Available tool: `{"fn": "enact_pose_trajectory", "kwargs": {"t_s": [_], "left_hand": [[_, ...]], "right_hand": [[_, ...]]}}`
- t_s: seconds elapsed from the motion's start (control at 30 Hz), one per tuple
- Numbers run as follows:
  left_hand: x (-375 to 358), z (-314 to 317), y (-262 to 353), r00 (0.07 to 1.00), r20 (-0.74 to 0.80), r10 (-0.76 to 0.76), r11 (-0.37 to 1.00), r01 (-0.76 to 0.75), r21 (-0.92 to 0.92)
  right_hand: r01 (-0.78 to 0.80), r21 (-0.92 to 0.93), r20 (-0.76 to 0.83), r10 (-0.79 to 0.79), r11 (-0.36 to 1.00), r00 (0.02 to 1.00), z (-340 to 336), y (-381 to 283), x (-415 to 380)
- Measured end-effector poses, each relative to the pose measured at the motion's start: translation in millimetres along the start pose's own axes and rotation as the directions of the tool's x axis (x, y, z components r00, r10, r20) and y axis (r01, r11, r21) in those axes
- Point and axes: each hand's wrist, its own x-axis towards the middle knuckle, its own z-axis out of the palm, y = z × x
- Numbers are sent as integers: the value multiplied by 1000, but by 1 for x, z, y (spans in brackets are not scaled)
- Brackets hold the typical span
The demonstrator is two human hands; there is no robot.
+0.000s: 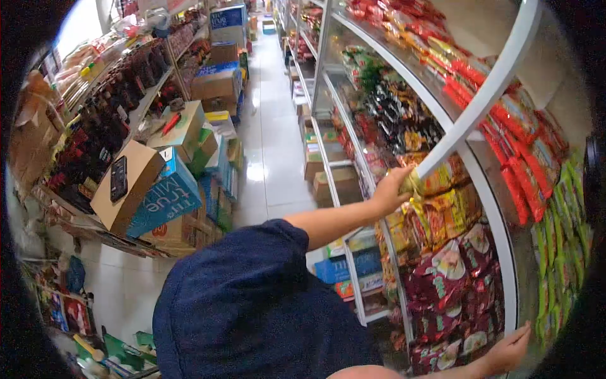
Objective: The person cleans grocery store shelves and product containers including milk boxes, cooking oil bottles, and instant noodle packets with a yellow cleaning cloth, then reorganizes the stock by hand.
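Note:
My left hand (392, 191) reaches out to the shelf, its fingers closed at a small yellowish thing (413, 184) beside the lower end of a white curved frame bar (483, 95); what it is I cannot make out. Yellow and orange packets (435, 218) hang just beyond that hand. At the lower right is my right hand (510, 348), its fingers stretched out with nothing visible in them, near the white shelf edge (505, 278). Purple packets (451, 271) lie between the two hands, and green packets (562, 246) are to the right.
A tiled aisle (268, 126) runs away between shelves. On the left, a phone (118, 179) lies on a brown carton (142, 170) next to a blue carton (170, 199). Red packets (514, 120) fill the upper right shelf. Green things (120, 347) stand at the lower left.

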Motion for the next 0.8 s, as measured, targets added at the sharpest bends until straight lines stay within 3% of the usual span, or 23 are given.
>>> {"fn": "enact_pose_trajectory", "kwargs": {"t_s": [0.07, 0.1, 0.2, 0.3, 0.33, 0.37, 0.47, 0.53, 0.57, 0.63, 0.67, 0.8], "left_hand": [[-3, -4, 1, 1000, 31, -3, 1000, 3, -4], [-3, -1, -2, 999, 25, -42, 999, 42, -21], [11, -4, 19, 1000, -10, 17, 994, -17, -108], [54, -9, 56, 980, -154, 124, 958, -158, -240], [75, -13, 71, 943, -226, 245, 935, -291, -202], [93, -16, 86, 924, -263, 276, 922, -332, -199], [112, -24, 121, 919, -317, 235, 929, -309, -206], [110, -6, 92, 908, -336, 252, 897, -349, -272], [100, -15, 89, 871, -305, 384, 897, -430, -98], [71, 0, 56, 908, -295, 296, 933, -342, -116], [55, 8, 37, 924, -289, 249, 947, -296, -128], [0, -5, 1, 997, -27, 73, 996, -72, 57]], "right_hand": [[-185, 27, 315, 167, 982, 934, 8, 22, -22], [-103, 42, 277, 88, 994, 957, 12, 30, -25], [-67, 72, 235, 49, 995, 971, 22, 42, -32], [-61, 71, 237, 42, 996, 971, 21, 44, -33], [-36, 70, 226, 19, 997, 974, 22, 44, -33], [-41, 67, 230, 24, 997, 973, 24, 49, -36], [-67, 75, 242, 47, 995, 969, 36, 51, -38], [-120, 21, 281, 109, 993, 954, 18, 34, -29], [-34, 25, 114, 31, 999, 993, 10, 20, -17], [122, -22, -223, -123, 992, 967, 0, -9, 12], [115, -31, -213, -119, 993, 970, 2, -8, 11], [92, -88, -164, -105, 992, 981, 2, -6, 7]]}}
